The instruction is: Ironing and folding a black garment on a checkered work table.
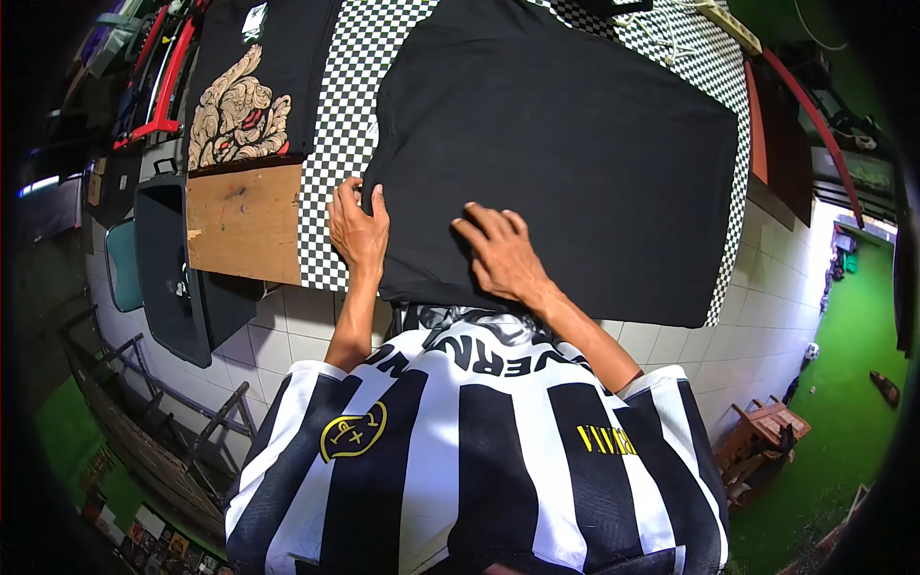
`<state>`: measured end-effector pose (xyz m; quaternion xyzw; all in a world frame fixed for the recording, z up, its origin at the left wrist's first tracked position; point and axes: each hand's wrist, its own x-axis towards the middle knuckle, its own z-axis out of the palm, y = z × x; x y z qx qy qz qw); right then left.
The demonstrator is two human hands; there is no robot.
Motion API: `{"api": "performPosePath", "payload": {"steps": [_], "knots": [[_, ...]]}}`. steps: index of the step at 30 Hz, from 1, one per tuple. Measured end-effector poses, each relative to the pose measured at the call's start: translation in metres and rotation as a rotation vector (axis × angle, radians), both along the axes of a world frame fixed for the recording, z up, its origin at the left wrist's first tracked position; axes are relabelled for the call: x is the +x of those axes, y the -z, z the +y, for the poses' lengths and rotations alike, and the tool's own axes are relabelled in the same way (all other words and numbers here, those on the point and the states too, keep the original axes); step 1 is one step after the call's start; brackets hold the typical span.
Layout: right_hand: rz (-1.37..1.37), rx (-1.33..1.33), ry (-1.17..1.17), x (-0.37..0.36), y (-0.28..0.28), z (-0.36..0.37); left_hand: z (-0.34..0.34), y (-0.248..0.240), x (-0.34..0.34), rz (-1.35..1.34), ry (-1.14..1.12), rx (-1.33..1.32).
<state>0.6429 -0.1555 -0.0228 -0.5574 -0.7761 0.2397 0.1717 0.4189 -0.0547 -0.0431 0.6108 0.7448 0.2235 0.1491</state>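
A large black garment (565,163), probably a T-shirt, lies spread over the black-and-white checkered table cover (340,105). Its near edge reaches almost to my body. At the garment's left edge is my left hand (359,228), fingers curled and thumb over the border, with a bit of the black fabric between them. My right hand (503,251) rests on the garment further right, fingers stretched out and slightly apart, holding nothing. The fabric looks mostly flat, and its far end runs out of view at the top.
Left of the garment lies a black shirt with a tan-and-red print (240,115), beside a bare wooden board (244,225). A dark bin (177,268) stands below it. A power strip (730,27) and white cord sit at the far right. A wooden stool (762,436) is on the floor.
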Motion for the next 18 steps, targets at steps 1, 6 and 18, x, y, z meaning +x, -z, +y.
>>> {"api": "performPosePath", "payload": {"steps": [1,6,18], "knots": [[-0.038,-0.021,-0.061,-0.008,0.004,-0.002,0.001,-0.005,0.002,0.085,0.086,0.129],[-0.059,-0.050,-0.139,-0.016,0.028,0.003,0.002,-0.012,0.049,0.088,0.529,0.247],[-0.357,-0.015,0.435,0.119,0.034,-0.029,0.004,0.020,0.010,0.279,0.585,0.013]]}}
